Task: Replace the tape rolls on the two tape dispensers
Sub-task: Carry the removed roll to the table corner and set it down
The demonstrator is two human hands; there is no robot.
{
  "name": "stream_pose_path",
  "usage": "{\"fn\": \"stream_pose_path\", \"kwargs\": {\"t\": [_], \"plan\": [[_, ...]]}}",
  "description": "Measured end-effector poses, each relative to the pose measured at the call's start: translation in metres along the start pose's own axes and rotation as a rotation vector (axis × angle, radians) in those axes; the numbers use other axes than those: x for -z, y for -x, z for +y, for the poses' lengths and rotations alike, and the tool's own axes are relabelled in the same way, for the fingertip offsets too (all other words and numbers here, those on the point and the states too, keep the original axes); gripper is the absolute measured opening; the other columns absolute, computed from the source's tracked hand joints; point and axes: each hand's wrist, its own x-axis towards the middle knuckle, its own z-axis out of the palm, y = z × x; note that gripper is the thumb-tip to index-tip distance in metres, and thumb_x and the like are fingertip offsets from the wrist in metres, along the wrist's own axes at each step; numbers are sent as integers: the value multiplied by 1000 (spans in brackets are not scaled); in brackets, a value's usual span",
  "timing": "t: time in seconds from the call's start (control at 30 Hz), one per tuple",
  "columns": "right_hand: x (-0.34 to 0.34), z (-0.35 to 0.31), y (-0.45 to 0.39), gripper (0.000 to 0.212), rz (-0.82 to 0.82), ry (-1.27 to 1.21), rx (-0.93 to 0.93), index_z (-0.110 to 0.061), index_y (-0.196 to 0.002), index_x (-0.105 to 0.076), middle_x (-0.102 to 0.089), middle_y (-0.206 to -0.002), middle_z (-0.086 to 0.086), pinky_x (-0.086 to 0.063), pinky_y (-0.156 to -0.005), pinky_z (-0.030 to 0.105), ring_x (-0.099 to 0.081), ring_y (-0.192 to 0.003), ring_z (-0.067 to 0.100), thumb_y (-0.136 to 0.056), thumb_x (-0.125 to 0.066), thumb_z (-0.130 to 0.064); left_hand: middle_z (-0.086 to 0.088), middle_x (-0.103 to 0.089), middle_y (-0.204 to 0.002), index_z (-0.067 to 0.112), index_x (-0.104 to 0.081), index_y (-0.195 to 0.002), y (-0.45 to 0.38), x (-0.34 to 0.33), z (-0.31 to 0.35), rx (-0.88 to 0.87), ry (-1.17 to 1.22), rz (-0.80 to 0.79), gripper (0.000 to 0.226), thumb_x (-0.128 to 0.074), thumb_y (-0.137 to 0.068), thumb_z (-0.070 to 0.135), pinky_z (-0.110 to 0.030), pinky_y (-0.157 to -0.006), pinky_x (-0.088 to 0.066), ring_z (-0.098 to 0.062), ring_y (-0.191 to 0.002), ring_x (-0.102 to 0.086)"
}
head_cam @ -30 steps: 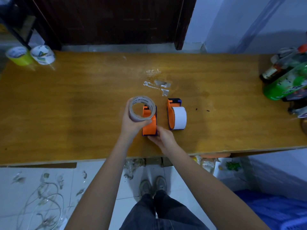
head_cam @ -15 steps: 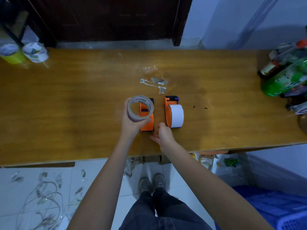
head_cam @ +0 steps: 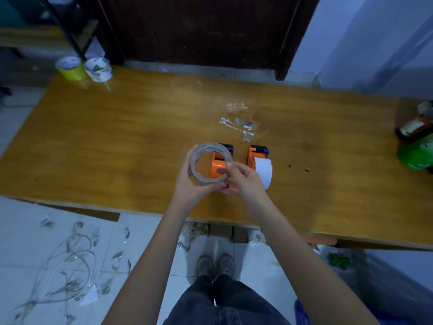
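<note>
Up front, both hands meet on one clear tape roll [head_cam: 209, 163] held above the near middle of the table [head_cam: 117, 137]. The left hand [head_cam: 194, 184] cups the roll from below and from the left, fingers curled round its outer band. The right hand [head_cam: 243, 181] pinches the roll's right edge, its fingertips [head_cam: 228, 164] on the rim.

Seen through the roll's core, and directly behind it, lies an orange dispenser [head_cam: 218, 164] with a dark far end; whether the roll touches it cannot be told. Just right of the roll lies a second orange dispenser [head_cam: 256, 158], loaded with a white roll [head_cam: 264, 170].

Beyond the roll, tape scraps [head_cam: 239, 124] lie stuck on the wood. Far left of the roll, at the table's back corner, a yellow roll [head_cam: 70, 68] and a white printed roll [head_cam: 98, 69] stand side by side. Far right of the roll, at the table's end, sit a green bottle [head_cam: 416, 154] and a dark bottle [head_cam: 414, 125]. Under the roll's near side, past the table edge, the person's shoes [head_cam: 215, 265] show on the pale tiled floor [head_cam: 35, 231].
</note>
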Motion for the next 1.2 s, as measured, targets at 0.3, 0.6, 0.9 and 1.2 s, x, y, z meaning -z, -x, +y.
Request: {"fn": "stream_pose_path", "kwargs": {"t": [0.3, 0.6, 0.9, 1.2], "plan": [[-26, 0, -13, 50, -102, 86, 96, -6, -132, -48, -68, -109, 10, -60, -76, 31, -66, -103, 27, -89, -59, -28, -8, -70, -103, 5, -52, -131, 11, 36, 13, 311, 321, 338, 48, -58, -91, 31, -26, -71, -58, -24, -93, -70], [-101, 8, -19, 44, -249, 113, 42, -1, -125, -53, -68, -99, 9, -59, -70, 21, -69, -91, 21, -88, -62, -22, -14, -71, -101, 5, -66, -114, 33, 110, 5, 312, 337, 511, 31, -57, -93, 25, -25, -68, -59, -26, -88, -69], [-230, 31, -34, 41, -261, 193, 2, -1, -122, -55, -63, -120, 15, -58, -76, 23, -66, -95, 16, -87, -63, -21, -14, -71, -102, 5, -66, -114, 41, 233, -20, 313, 379, 596, 31, -59, -91, 26, -26, -66, -59, -26, -88, -70], [-376, 43, -49, 43, -269, 186, -33, 0, -124, -53, -66, -113, 12, -58, -81, 26, -67, -93, 14, -87, -63, -18, -11, -71, -104, 10, -64, -114, 35, 390, -29, 309, 377, 507, 30, -60, -91, 27, -27, -72, -59, -24, -90, -71]]}}
